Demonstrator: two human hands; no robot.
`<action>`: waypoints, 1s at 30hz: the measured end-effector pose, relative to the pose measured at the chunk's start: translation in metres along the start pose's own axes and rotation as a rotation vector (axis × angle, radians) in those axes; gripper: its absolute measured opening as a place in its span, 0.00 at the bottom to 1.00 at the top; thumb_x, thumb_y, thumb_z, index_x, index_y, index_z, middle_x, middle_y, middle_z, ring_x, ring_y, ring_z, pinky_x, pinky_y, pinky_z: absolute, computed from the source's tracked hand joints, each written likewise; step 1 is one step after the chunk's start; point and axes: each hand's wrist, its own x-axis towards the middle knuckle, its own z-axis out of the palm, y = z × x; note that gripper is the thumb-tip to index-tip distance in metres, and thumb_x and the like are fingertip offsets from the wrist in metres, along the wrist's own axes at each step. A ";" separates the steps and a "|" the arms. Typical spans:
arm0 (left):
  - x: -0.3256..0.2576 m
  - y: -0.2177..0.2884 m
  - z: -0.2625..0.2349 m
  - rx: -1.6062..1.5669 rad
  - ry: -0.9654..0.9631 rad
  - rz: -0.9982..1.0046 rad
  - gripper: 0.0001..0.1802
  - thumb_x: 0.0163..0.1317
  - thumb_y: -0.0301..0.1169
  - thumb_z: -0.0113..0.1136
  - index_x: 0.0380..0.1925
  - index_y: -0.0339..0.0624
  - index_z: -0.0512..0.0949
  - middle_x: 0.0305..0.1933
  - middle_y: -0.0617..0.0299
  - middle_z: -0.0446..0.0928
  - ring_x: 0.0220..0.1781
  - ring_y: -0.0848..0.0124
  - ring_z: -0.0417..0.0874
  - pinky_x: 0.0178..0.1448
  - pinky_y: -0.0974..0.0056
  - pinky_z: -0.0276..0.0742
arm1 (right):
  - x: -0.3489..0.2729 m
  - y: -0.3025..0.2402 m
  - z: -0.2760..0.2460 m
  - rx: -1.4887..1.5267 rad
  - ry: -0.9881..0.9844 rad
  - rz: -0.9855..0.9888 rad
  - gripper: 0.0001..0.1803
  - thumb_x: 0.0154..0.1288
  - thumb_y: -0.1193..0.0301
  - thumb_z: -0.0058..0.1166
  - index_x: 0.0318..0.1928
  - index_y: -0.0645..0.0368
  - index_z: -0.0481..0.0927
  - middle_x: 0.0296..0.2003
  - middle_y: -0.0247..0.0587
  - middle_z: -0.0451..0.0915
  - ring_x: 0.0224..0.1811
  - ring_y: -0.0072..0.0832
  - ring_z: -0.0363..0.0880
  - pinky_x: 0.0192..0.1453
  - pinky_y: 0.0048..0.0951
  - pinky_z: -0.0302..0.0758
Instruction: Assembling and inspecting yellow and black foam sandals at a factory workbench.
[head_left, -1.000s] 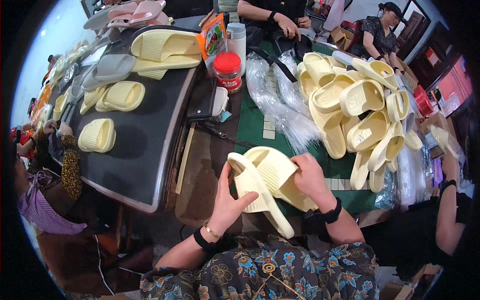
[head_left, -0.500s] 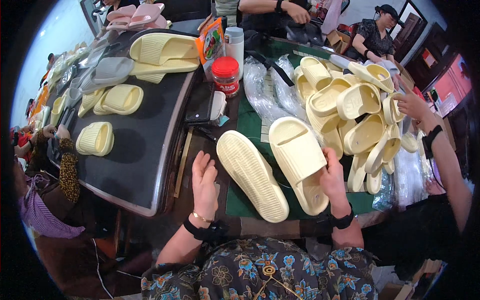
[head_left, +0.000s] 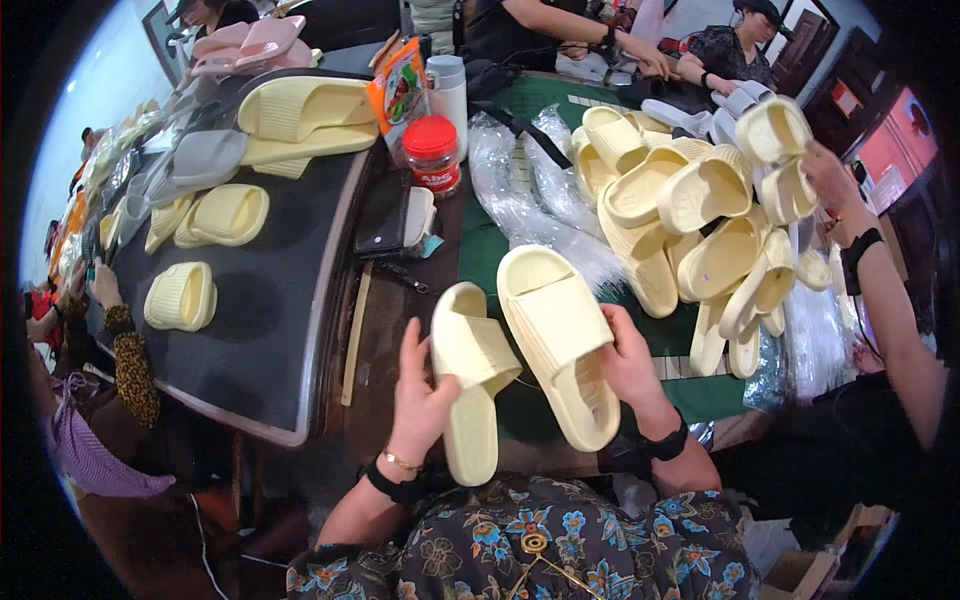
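Left slipper (head_left: 472,345) and right slipper (head_left: 562,320) held soles down over the green mat (head_left: 482,262), both unwrapped. Left hand (head_left: 418,402) part-curled, gripping one's outer edge; right hand (head_left: 630,372) curled round the other's. Loose slipper pile (head_left: 705,190) left, beside clear plastic (head_left: 500,185).

the left cream slide sandal (head_left: 466,405), sole-up half a second ago, is now turned top-side up — gripped by the previously empty left hand (head_left: 416,405) — and a co-worker's hand (head_left: 832,180) has reached the slide pile (head_left: 712,192).
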 end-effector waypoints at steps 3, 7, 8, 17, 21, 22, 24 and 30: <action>-0.005 -0.010 -0.017 -0.131 0.103 -0.038 0.43 0.60 0.16 0.47 0.75 0.38 0.43 0.70 0.46 0.63 0.64 0.63 0.72 0.65 0.62 0.70 | -0.010 0.012 0.007 -0.188 -0.031 0.102 0.25 0.66 0.70 0.55 0.60 0.65 0.66 0.49 0.63 0.79 0.53 0.53 0.80 0.55 0.41 0.76; -0.007 -0.030 -0.024 0.083 0.125 -0.061 0.39 0.62 0.24 0.56 0.72 0.32 0.52 0.69 0.45 0.64 0.66 0.59 0.71 0.68 0.60 0.68 | -0.020 0.018 0.021 -0.516 -0.179 0.011 0.27 0.64 0.62 0.56 0.58 0.66 0.69 0.52 0.63 0.75 0.54 0.54 0.76 0.55 0.46 0.73; -0.007 -0.034 -0.023 0.285 0.092 -0.057 0.39 0.61 0.27 0.61 0.69 0.28 0.56 0.68 0.44 0.66 0.66 0.56 0.71 0.68 0.58 0.67 | -0.021 0.019 0.024 -0.503 -0.167 -0.001 0.27 0.64 0.62 0.56 0.58 0.66 0.69 0.52 0.63 0.75 0.54 0.54 0.76 0.55 0.46 0.73; -0.009 -0.031 -0.020 0.604 0.064 0.091 0.39 0.56 0.31 0.66 0.67 0.30 0.62 0.69 0.39 0.63 0.72 0.47 0.62 0.73 0.52 0.59 | 0.021 0.026 0.004 -0.343 0.108 -0.011 0.23 0.62 0.59 0.59 0.51 0.63 0.78 0.35 0.49 0.82 0.39 0.45 0.81 0.44 0.43 0.77; -0.008 -0.025 -0.017 0.616 0.081 0.158 0.35 0.57 0.29 0.65 0.65 0.34 0.65 0.72 0.41 0.58 0.73 0.47 0.60 0.74 0.52 0.58 | 0.057 0.035 0.001 -0.352 0.250 -0.031 0.22 0.60 0.62 0.61 0.51 0.61 0.78 0.34 0.48 0.82 0.36 0.45 0.81 0.42 0.41 0.77; -0.008 -0.023 -0.016 0.631 0.084 0.166 0.35 0.57 0.29 0.65 0.65 0.34 0.65 0.72 0.41 0.58 0.73 0.47 0.60 0.74 0.52 0.58 | 0.064 0.037 0.003 -0.353 0.261 -0.049 0.19 0.60 0.64 0.61 0.48 0.61 0.79 0.33 0.48 0.82 0.36 0.45 0.81 0.42 0.41 0.77; -0.008 -0.018 -0.013 0.680 0.068 0.227 0.32 0.57 0.28 0.65 0.62 0.35 0.69 0.70 0.43 0.60 0.71 0.49 0.62 0.72 0.53 0.61 | 0.073 0.039 0.007 -0.353 0.267 -0.072 0.16 0.59 0.65 0.61 0.45 0.60 0.81 0.33 0.48 0.82 0.36 0.45 0.81 0.42 0.41 0.77; -0.006 0.002 -0.001 0.596 0.095 0.306 0.24 0.56 0.23 0.63 0.56 0.36 0.74 0.64 0.47 0.67 0.63 0.54 0.71 0.62 0.57 0.72 | 0.057 0.022 -0.006 -0.282 0.229 -0.178 0.08 0.59 0.69 0.60 0.31 0.62 0.83 0.28 0.49 0.80 0.32 0.42 0.81 0.38 0.38 0.75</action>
